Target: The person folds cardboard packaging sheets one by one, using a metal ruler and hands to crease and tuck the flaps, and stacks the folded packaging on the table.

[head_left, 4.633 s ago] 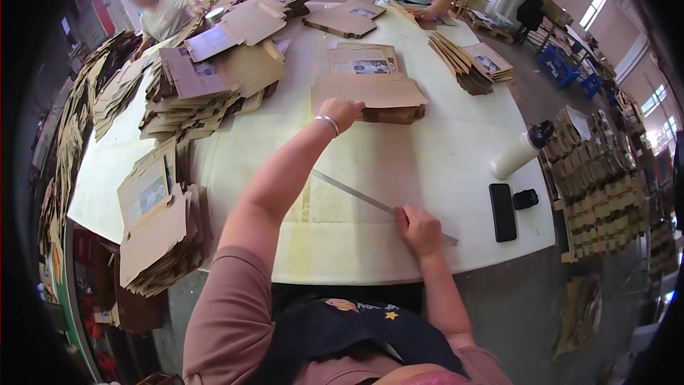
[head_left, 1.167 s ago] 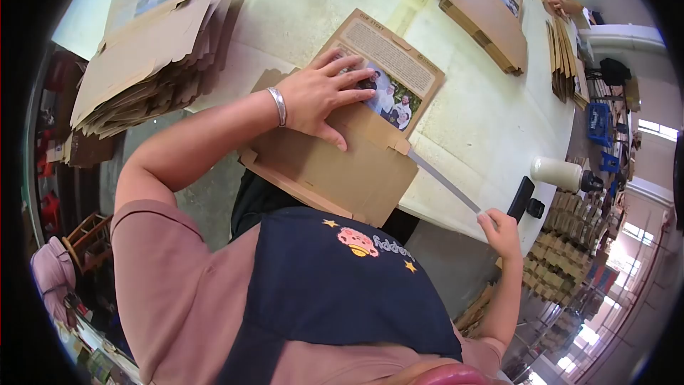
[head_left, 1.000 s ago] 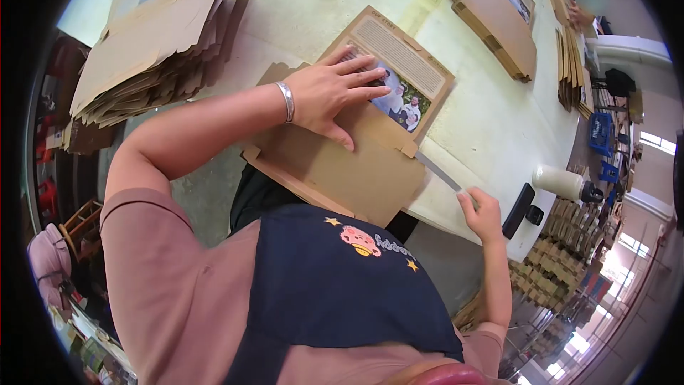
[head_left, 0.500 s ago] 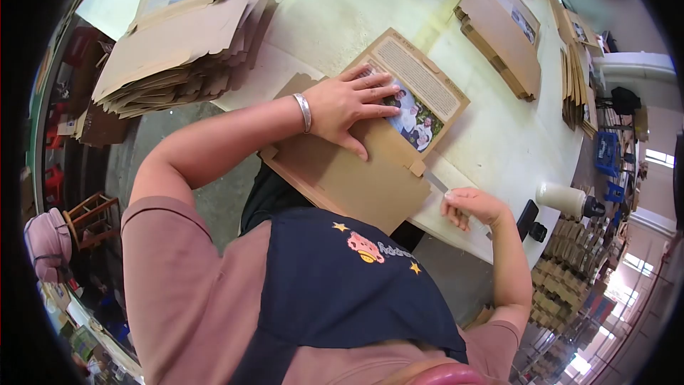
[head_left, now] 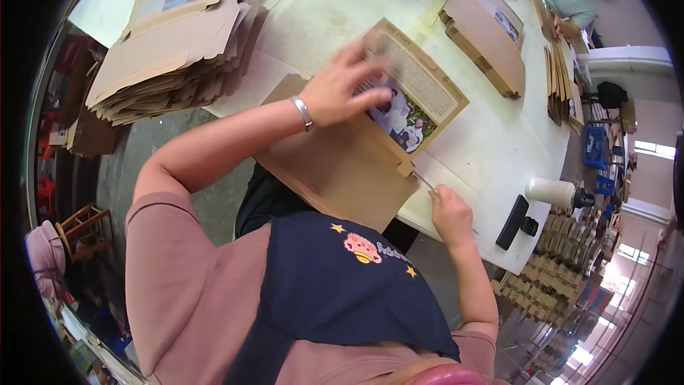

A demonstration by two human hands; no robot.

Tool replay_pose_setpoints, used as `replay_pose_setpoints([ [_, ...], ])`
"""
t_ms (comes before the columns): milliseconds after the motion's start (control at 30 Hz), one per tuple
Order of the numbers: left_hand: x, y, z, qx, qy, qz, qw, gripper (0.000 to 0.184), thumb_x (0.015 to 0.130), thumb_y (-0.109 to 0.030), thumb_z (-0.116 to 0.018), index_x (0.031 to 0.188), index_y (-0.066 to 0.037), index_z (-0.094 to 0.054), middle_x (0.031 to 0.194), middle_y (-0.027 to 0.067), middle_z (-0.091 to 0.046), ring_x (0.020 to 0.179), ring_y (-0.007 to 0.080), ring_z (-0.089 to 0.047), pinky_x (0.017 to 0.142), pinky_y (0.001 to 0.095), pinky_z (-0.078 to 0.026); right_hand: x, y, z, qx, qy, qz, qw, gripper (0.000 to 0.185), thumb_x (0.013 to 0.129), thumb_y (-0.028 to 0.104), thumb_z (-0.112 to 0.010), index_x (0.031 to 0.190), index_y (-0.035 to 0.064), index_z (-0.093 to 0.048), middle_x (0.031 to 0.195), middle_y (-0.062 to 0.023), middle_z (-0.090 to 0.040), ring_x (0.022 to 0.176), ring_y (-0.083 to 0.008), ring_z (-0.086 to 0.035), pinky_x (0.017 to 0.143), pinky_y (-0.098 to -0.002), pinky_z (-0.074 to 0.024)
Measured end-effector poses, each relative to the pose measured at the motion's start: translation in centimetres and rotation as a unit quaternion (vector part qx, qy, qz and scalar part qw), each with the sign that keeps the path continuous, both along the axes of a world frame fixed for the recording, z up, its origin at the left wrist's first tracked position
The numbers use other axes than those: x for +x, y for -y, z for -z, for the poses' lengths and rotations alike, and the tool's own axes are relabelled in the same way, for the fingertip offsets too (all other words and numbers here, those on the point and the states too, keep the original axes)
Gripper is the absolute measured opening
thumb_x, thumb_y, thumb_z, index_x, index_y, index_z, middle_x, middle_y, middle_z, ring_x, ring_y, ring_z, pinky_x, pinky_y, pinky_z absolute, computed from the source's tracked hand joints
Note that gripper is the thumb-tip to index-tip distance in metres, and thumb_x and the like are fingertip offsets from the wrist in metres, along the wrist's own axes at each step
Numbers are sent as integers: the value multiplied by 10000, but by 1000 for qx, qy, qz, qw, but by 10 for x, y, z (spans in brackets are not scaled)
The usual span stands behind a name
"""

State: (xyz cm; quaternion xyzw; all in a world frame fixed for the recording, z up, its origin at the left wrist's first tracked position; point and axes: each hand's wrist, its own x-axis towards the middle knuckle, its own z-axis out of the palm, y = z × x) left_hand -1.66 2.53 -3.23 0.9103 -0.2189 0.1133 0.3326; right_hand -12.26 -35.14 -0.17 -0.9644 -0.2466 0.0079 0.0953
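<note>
A flat brown cardboard box blank (head_left: 338, 171) lies at the table's near edge, its far panel bearing printed text (head_left: 420, 75) and a photo of people (head_left: 406, 125). Over that printed panel is my left hand (head_left: 342, 89), fingers spread and partly blurred; whether it touches the card is unclear. My right hand (head_left: 452, 215) is closed around a thin, straight, grey tool (head_left: 425, 182). The tool's tip reaches a small tab (head_left: 405, 169) on the blank's right side, and its other end sticks out behind the hand.
Stacked cardboard blanks (head_left: 167, 53) stand at the left. Another stack (head_left: 484, 43) lies at the right, with more beyond. Near the right edge are a white bottle (head_left: 548, 192) and a black phone-like object (head_left: 511, 222). A co-worker (head_left: 566, 0) is at the far right.
My left hand has lifted or slid from the photo toward the text. My right hand has moved left and closed more tightly, bringing the tool's tip to the tab. The co-worker has leaned into view.
</note>
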Motion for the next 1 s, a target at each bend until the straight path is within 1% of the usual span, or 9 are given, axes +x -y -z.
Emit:
replay_pose_setpoints([
  [67, 8, 10, -14, -46, 17, -167, 985, 842, 941, -616, -651, 1567, -93, -441, 1566, 279, -450, 1440, 403, -467, 1237, 475, -303, -4, 0, 1, 2, 13, 9, 1000, 156, 994, 198, -677, 1047, 62, -623, 810, -186, -677, 766, -406, -672, 672, -458, -541],
  [133, 19, 10, -29, -484, -227, -177, 827, 867, 976, -600, -624, 1595, -46, -376, 1540, 256, -489, 1407, 347, -510, 1205, 400, -352, 0, 3, -3, 86, -89, 56, 991, 181, 1001, 260, -690, 963, 87, -654, 744, -113, -672, 650, -282, -649, 609, -388, -508],
  [200, 15, 0, -29, -566, -236, -186, 768, 760, 1004, -617, -571, 1433, 9, -544, 1333, 184, -649, 1251, 267, -608, 1083, 359, -457, 9, 2, -15, 118, -163, 124, 972, 195, 997, 282, -702, 973, 91, -671, 725, -82, -654, 628, -227, -607, 606, -353, -482],
  [300, -5, -32, -21, -717, -337, -54, 608, 629, 1066, -600, -438, 832, -69, -680, 759, 46, -672, 775, 159, -639, 775, 290, -494, 19, 8, -15, 193, -265, 218, 919, 179, 988, 270, -722, 1007, 97, -685, 710, -24, -601, 648, -119, -530, 619, -290, -438],
  [333, -10, -43, -25, -627, -301, 86, 713, 656, 1081, -579, -425, 763, -69, -687, 702, 42, -661, 676, 130, -624, 687, 262, -495, 20, 8, -14, 235, -291, 244, 895, 154, 984, 237, -730, 1032, 99, -683, 713, 3, -566, 690, -66, -493, 634, -262, -421],
  [400, -22, -54, -33, -439, -414, 55, 795, 655, 1075, -563, -466, 724, -58, -689, 673, 32, -656, 608, 106, -606, 611, 254, -492, 22, -3, -23, 196, -258, 246, 913, 185, 965, 250, -754, 1046, 98, -684, 724, -12, -582, 703, -87, -528, 653, -282, -446],
  [633, -15, 14, -61, 212, -289, 46, 932, 506, 1026, -499, -598, 779, -82, -741, 747, 82, -724, 681, 236, -685, 715, 386, -553, 26, -18, -7, 148, -17, 131, 980, 304, 883, 283, -827, 1092, 107, -695, 985, -90, -652, 883, -258, -676, 768, -377, -553],
  [833, 5, 80, -24, 160, -90, 98, 978, 476, 981, -547, -595, 1207, -141, -697, 1341, 137, -660, 1349, 344, -542, 1130, 535, -390, 19, -19, 1, 137, 28, 122, 983, 310, 877, 269, -828, 1117, 123, -700, 1014, -94, -636, 890, -263, -673, 764, -391, -555],
  [1000, 1, 94, 10, 174, -3, 95, 980, 606, 994, -535, -571, 1491, -191, -518, 1632, 86, -397, 1545, 378, -278, 1245, 668, -152, 18, -18, 13, 139, 64, 115, 982, 334, 849, 304, -840, 1108, 147, -699, 1004, -87, -644, 841, -296, -668, 721, -405, -538],
])
